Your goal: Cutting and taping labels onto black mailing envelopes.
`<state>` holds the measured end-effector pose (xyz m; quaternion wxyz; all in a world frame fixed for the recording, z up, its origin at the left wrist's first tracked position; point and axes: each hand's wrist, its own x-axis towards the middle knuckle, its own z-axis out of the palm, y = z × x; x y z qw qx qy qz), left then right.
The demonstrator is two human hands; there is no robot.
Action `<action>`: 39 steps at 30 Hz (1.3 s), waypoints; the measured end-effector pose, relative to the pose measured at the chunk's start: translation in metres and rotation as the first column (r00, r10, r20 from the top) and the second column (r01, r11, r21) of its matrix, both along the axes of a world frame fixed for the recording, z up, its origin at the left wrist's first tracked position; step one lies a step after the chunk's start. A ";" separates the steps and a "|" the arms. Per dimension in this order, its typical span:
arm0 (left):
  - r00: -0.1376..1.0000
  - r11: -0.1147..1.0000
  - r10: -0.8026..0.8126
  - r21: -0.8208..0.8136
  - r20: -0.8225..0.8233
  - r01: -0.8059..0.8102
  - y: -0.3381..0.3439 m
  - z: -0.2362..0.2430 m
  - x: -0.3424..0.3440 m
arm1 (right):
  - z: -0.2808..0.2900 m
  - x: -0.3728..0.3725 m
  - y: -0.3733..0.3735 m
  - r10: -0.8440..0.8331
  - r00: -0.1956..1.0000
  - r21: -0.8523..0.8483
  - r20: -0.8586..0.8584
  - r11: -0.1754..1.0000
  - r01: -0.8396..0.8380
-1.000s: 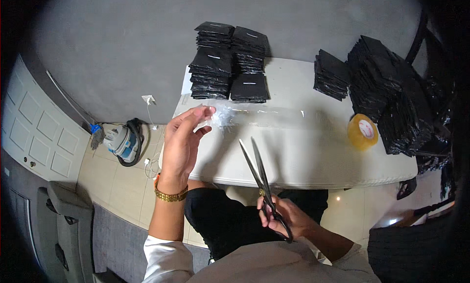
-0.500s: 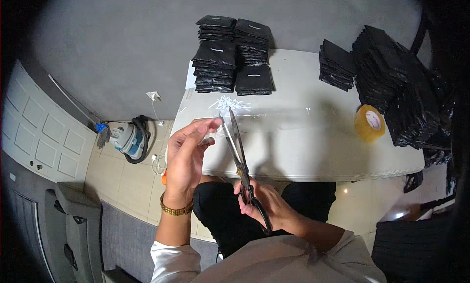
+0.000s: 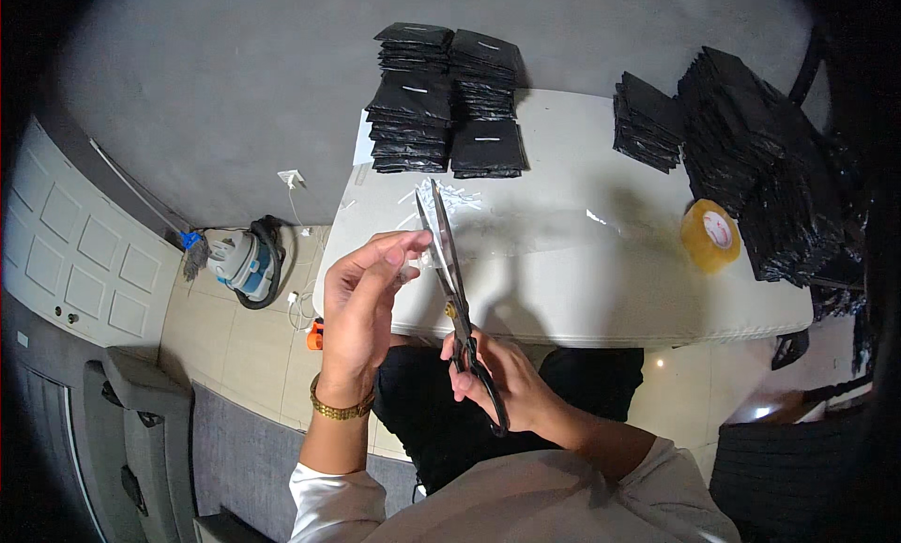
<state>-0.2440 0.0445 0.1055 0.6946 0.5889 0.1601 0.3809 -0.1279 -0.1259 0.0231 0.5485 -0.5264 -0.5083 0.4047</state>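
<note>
My right hand (image 3: 507, 383) is closed around the handles of a pair of black-handled scissors (image 3: 454, 304). Their long blades point away from me, a little apart at the tips. Just left of the blades, my left hand (image 3: 358, 294) pinches the end of a clear tape strip (image 3: 549, 226). This strip stretches over the table toward a roll of yellowish clear tape (image 3: 710, 236) at the right. Whether the strip lies between the blades I cannot tell. Beyond the scissor tips is a small heap of narrow white paper slips (image 3: 450, 199), partly hidden behind the blades.
Stacks of folded black plastic bags (image 3: 411, 102), some topped with a white slip, stand on the far left of the white table (image 3: 582, 304). More black bags (image 3: 732, 130) are piled at the right. A vacuum cleaner (image 3: 249, 264) and a mop (image 3: 195, 252) are on the floor at left.
The scissors have shifted slightly forward and to the left, so their tips now overlap the white slips. My left hand still pinches the tape at nearly the same spot.
</note>
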 end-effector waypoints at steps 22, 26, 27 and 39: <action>0.999 0.998 0.042 0.043 0.007 -0.042 -0.010 -0.003 0.005 | 0.011 -0.006 0.006 -0.058 0.995 -0.038 -0.082 0.998 0.055; 0.994 0.998 0.056 0.034 0.099 -0.060 -0.009 -0.010 0.003 | 0.013 -0.006 0.006 -0.080 0.992 -0.047 -0.094 0.996 0.076; 0.989 0.997 0.078 -0.005 0.128 -0.078 -0.009 -0.008 0.006 | 0.012 -0.005 0.006 -0.084 0.992 -0.051 -0.096 0.996 0.079; 0.996 0.962 -0.068 -0.258 0.065 0.083 -0.004 -0.009 0.016 | 0.008 0.001 0.000 -0.086 0.995 -0.069 -0.053 0.994 0.082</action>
